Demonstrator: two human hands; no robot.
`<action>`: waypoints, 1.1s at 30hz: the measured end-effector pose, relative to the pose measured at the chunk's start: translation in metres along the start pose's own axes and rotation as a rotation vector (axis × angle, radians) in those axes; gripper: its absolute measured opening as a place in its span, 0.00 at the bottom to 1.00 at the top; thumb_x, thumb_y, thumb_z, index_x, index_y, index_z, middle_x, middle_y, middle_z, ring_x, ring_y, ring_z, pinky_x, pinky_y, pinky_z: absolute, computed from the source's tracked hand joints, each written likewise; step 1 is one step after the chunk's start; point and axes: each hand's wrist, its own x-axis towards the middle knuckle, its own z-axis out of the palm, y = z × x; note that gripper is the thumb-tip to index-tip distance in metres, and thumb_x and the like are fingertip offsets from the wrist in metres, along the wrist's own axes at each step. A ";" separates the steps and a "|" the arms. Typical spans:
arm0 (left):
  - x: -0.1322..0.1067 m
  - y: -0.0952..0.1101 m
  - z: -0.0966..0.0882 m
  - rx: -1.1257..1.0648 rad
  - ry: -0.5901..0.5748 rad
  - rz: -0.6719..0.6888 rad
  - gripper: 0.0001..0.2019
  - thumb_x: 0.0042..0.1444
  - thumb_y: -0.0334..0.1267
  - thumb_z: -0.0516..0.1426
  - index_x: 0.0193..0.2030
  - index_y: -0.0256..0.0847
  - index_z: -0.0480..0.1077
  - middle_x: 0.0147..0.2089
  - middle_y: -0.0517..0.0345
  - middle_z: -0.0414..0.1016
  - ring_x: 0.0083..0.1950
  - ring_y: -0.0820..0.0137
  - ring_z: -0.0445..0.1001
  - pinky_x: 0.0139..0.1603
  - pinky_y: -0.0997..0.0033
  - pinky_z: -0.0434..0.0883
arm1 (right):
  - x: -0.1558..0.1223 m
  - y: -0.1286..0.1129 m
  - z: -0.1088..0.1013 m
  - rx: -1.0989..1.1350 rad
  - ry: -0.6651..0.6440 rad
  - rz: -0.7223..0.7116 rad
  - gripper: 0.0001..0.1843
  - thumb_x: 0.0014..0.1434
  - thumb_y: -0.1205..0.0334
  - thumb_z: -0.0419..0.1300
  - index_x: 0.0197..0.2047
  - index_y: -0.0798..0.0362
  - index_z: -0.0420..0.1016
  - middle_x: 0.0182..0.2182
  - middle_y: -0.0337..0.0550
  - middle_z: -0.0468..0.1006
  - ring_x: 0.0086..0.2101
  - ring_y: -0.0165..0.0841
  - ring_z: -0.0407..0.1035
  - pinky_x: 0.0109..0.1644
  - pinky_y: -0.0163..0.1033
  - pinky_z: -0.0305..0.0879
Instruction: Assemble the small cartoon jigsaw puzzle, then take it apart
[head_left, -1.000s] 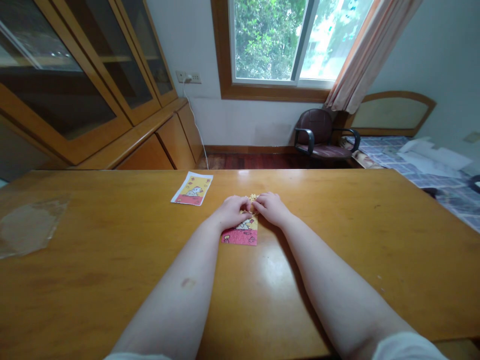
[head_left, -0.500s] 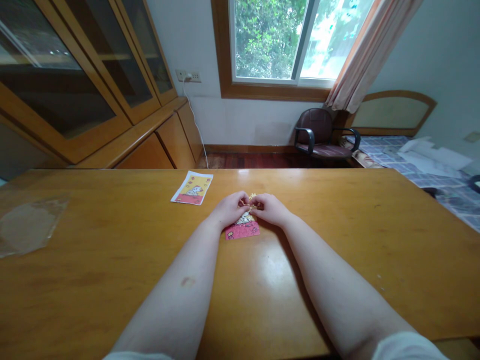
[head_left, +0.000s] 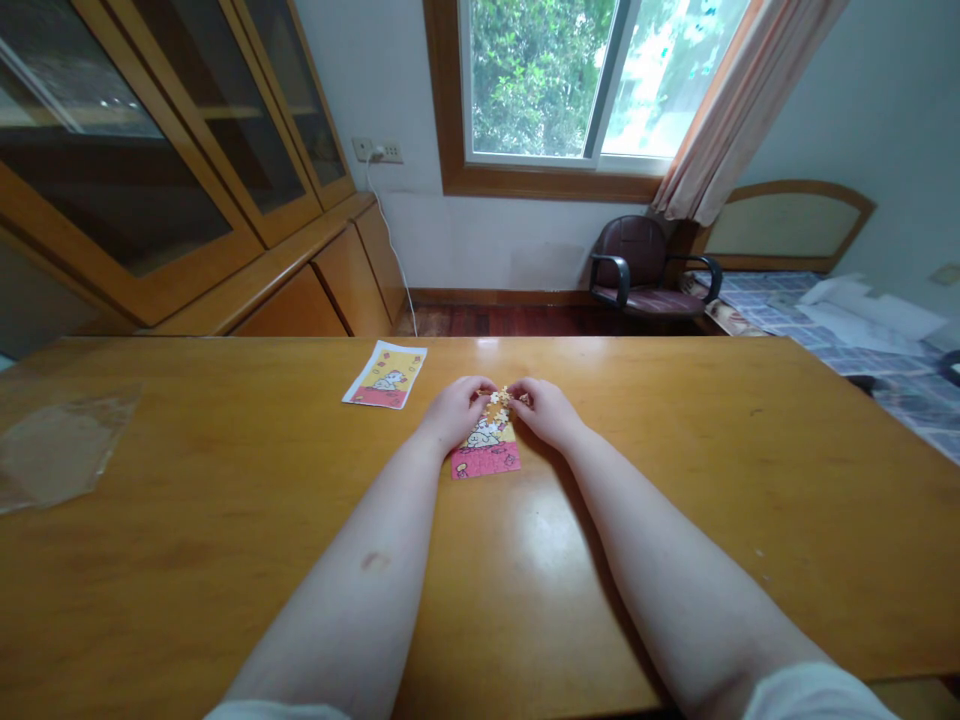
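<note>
A partly assembled jigsaw puzzle (head_left: 486, 460) lies flat on the table, pink along its near edge, with a white cartoon animal on yellow above. Several loose yellow and white puzzle pieces (head_left: 498, 402) cluster at its far side, between my hands. My left hand (head_left: 456, 412) rests at the puzzle's left edge with curled fingers; what they pinch, if anything, is hidden. On the opposite side my right hand (head_left: 549, 412) has thumb and fingers pinched, with what looks like a small puzzle piece at the tips. A picture card (head_left: 387, 377) showing the same design lies beyond my left hand.
A clear plastic bag (head_left: 60, 450) lies at the left of the wooden table (head_left: 300, 540). Past the far edge are a glass-door cabinet (head_left: 292, 215) on the left, an office chair (head_left: 637, 265) and a bed (head_left: 847, 330) on the right.
My hands have drawn apart from their meeting point above the puzzle, left hand leftward and right hand slightly rightward. The loose pieces and the puzzle's upper part now show between them.
</note>
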 end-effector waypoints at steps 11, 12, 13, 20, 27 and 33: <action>0.001 -0.001 -0.001 -0.076 0.066 -0.090 0.08 0.55 0.35 0.55 0.41 0.42 0.73 0.40 0.55 0.78 0.42 0.67 0.75 0.48 0.65 0.71 | -0.004 -0.010 -0.001 -0.156 -0.116 -0.194 0.14 0.53 0.56 0.66 0.44 0.49 0.77 0.40 0.44 0.78 0.42 0.37 0.65 0.50 0.44 0.56; 0.001 -0.001 0.000 -0.116 0.062 -0.097 0.08 0.54 0.35 0.55 0.41 0.41 0.73 0.40 0.55 0.78 0.42 0.68 0.75 0.47 0.65 0.72 | -0.005 -0.011 -0.001 -0.150 -0.122 -0.191 0.15 0.53 0.55 0.66 0.43 0.50 0.77 0.39 0.44 0.78 0.42 0.37 0.65 0.50 0.44 0.56; 0.001 0.000 0.001 -0.154 0.054 -0.100 0.08 0.54 0.35 0.56 0.41 0.41 0.73 0.40 0.55 0.78 0.42 0.68 0.75 0.47 0.65 0.72 | -0.005 -0.012 -0.001 -0.140 -0.127 -0.187 0.15 0.52 0.53 0.66 0.42 0.50 0.77 0.39 0.44 0.78 0.41 0.37 0.65 0.50 0.44 0.55; -0.001 0.003 0.006 -0.437 -0.016 -0.120 0.09 0.48 0.39 0.61 0.36 0.38 0.70 0.35 0.58 0.76 0.36 0.71 0.74 0.42 0.68 0.73 | -0.003 -0.013 -0.001 -0.100 -0.037 -0.087 0.11 0.57 0.53 0.62 0.32 0.51 0.77 0.32 0.42 0.78 0.36 0.34 0.65 0.45 0.41 0.55; 0.001 0.003 0.002 -0.343 0.065 -0.096 0.08 0.50 0.41 0.60 0.35 0.39 0.71 0.34 0.57 0.76 0.37 0.70 0.74 0.43 0.68 0.71 | -0.001 -0.010 0.000 -0.008 0.002 -0.050 0.07 0.57 0.60 0.61 0.29 0.52 0.76 0.27 0.40 0.77 0.33 0.32 0.66 0.40 0.37 0.58; 0.001 0.004 -0.006 -0.040 0.083 -0.168 0.07 0.54 0.38 0.56 0.36 0.41 0.73 0.39 0.54 0.78 0.42 0.64 0.74 0.47 0.63 0.69 | -0.001 -0.007 -0.001 -0.169 -0.017 0.010 0.09 0.55 0.55 0.63 0.28 0.52 0.76 0.30 0.42 0.77 0.36 0.35 0.65 0.43 0.41 0.56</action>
